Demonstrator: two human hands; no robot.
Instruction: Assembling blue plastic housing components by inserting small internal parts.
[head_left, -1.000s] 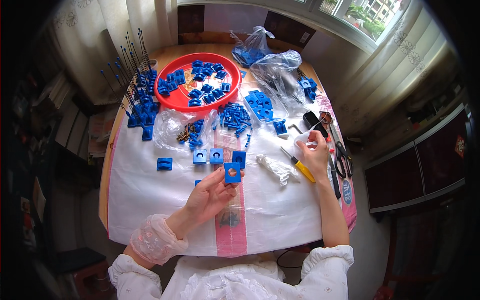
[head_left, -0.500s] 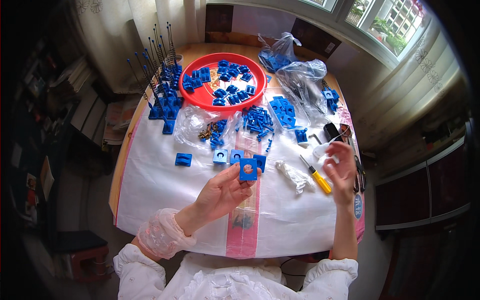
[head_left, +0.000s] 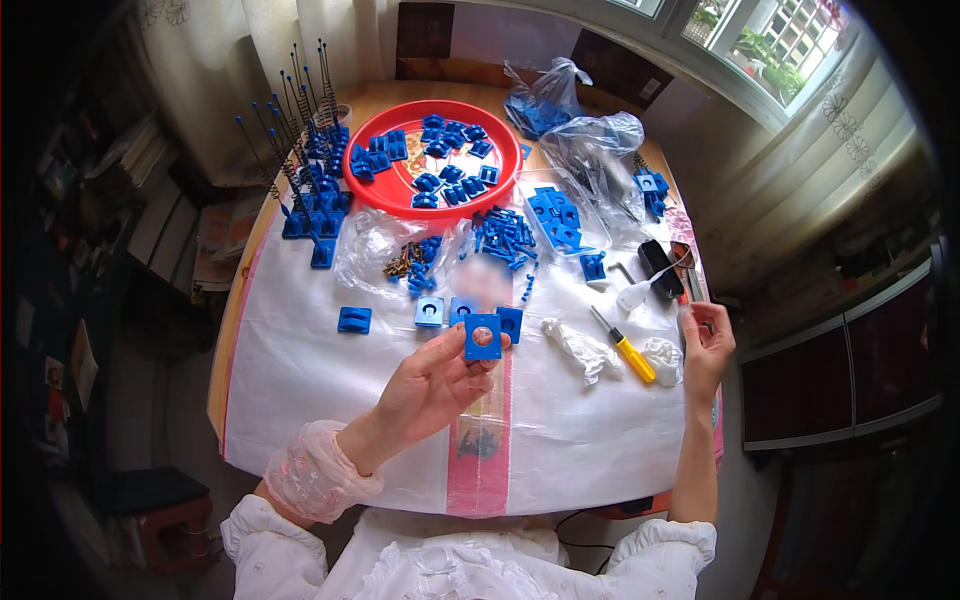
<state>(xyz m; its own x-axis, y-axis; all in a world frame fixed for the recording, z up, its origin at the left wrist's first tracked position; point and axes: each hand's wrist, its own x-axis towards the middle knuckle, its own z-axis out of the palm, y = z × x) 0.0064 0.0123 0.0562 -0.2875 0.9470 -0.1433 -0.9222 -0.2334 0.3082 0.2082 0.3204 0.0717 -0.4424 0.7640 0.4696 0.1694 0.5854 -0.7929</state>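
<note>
My left hand grips a blue square plate with a round hole by its edges, upright above the cloth. Just behind it lie similar blue pieces; one blue block has a pale top with a dark curved mark. My right hand is at the table's right side, fingers pinched together beside a long metal tool. What these fingers hold, if anything, is hidden. Left of that hand are a crumpled white tissue and a yellow-handled screwdriver.
A red round tray carries several blue parts. Blue bases with tall springs crowd the left edge. Small blue pins, brass screws and a clear box of blue plates lie mid-table. Plastic bags stand behind.
My right hand has moved down and outward to the right, its loosely curled fingers coming together. My left hand still holds the blue plate; the whole view has shifted slightly.
</note>
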